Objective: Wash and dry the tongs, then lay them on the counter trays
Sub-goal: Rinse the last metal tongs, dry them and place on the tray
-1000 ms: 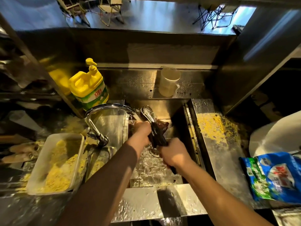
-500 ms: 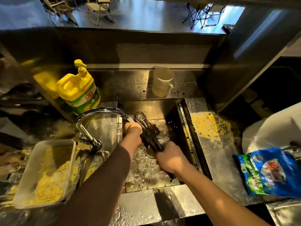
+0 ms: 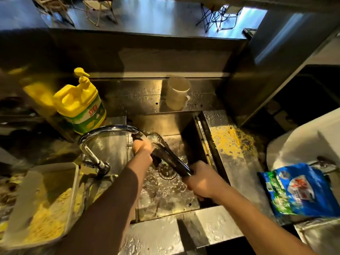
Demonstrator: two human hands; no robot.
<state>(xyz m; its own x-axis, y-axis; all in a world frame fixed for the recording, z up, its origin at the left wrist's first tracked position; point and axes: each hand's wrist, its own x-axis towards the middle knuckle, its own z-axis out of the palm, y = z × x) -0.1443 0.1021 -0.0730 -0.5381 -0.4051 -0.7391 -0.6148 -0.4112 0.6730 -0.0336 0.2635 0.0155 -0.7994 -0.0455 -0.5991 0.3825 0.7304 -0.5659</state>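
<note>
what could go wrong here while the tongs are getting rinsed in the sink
The tongs are wet, and the right hand grips only their handle end, so they might slip into the sink. The left hand works right under the faucet; spray could splash out towards the blue packet on the counter.

The tongs (image 3: 168, 156) are dark, long-armed, with metal scalloped tips. They slant between the two hands: handle end gripped in the right hand (image 3: 202, 178), tips up by the left hand (image 3: 142, 147), seemingly wet, though blur hides the detail.
</note>
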